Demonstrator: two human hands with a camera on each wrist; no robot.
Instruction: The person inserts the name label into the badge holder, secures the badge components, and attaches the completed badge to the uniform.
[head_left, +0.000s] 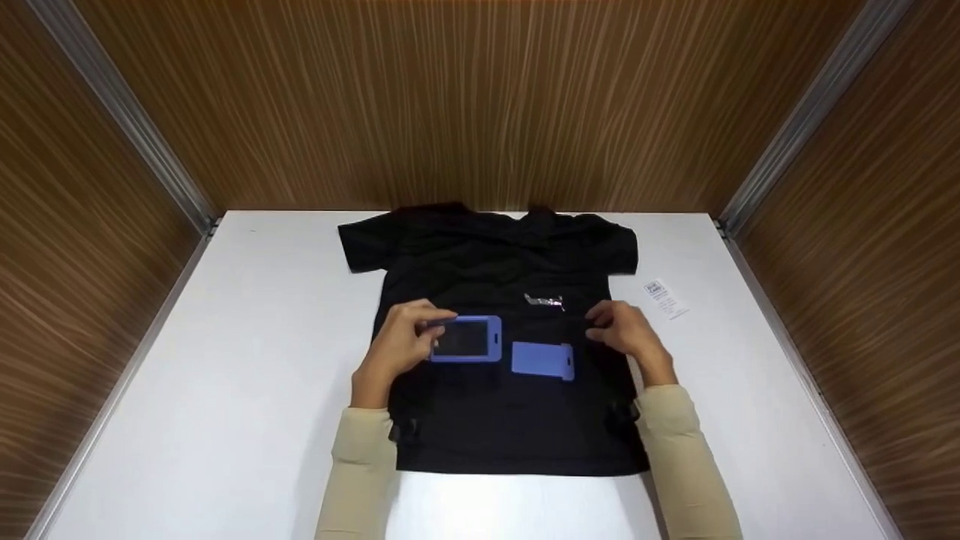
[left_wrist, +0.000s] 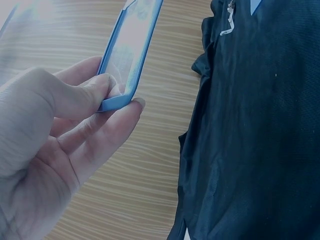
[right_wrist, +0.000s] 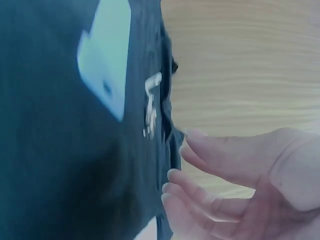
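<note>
My left hand [head_left: 401, 341] pinches the left end of a blue badge holder frame [head_left: 469, 340] with a clear window. In the left wrist view, the thumb lies over the window's corner and the fingers are behind the frame. The dark shirt shows through the window in the head view. To its right, a flat blue badge holder back piece [head_left: 538, 360] with a slot at one end lies on the black T-shirt [head_left: 510, 427]. My right hand [head_left: 626, 328] holds nothing; its fingers hang loosely bent over the shirt's right side, beside the back piece.
A small shiny metal clip [head_left: 545, 301] lies on the shirt above the back piece. To the right of the shirt, a white printed paper tag [head_left: 665, 298] rests on the white table [head_left: 225, 390]. Wood-patterned panels [head_left: 480, 105] stand behind and at both sides.
</note>
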